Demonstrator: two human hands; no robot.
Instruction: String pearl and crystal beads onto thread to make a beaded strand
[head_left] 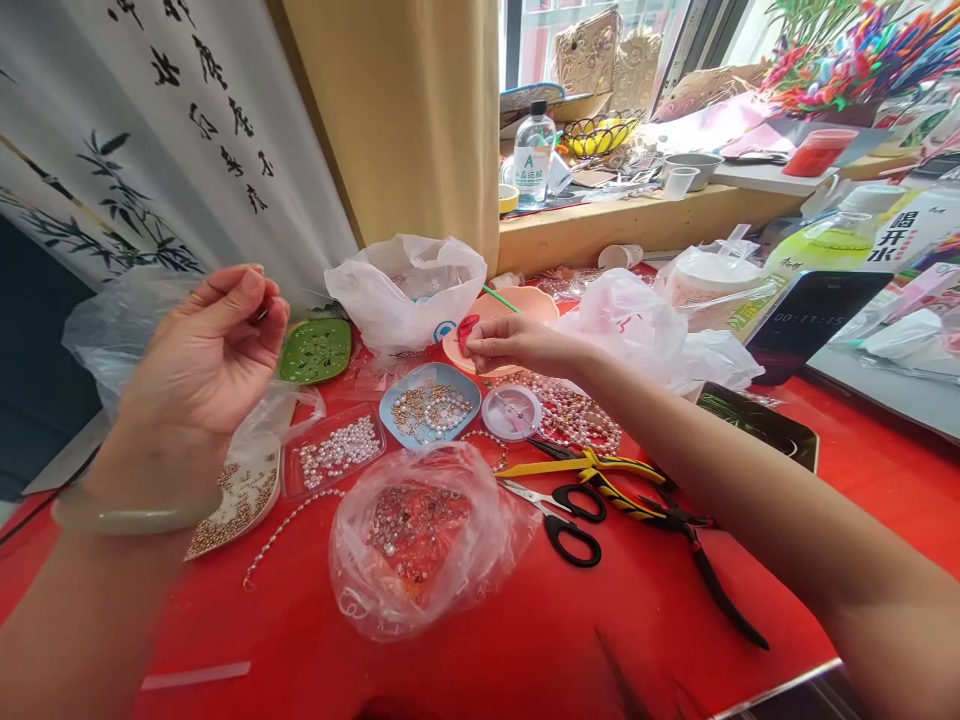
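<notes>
My left hand (214, 355) is raised at the left, thumb and fingers pinched together. Whatever lies between those fingertips is too small to make out. Farther off, my right hand (521, 342) reaches over a peach plate (536, 302). A small red piece (466, 330) shows at its pinched fingertips. Below the hands are a blue dish (390, 400) of gold and clear beads, a clear tray (379, 425) of white pearl beads, a round clear case (512, 412), and an open plastic bag (360, 590) of mixed beads.
Scissors (574, 520) and yellow-black pliers (615, 470) lie under my right forearm. Pearl strands (577, 415) sit behind them. A green dish (315, 350), white bags (405, 265), a propped phone (817, 315) and a dark scale-like device (757, 425) surround the red table (675, 620).
</notes>
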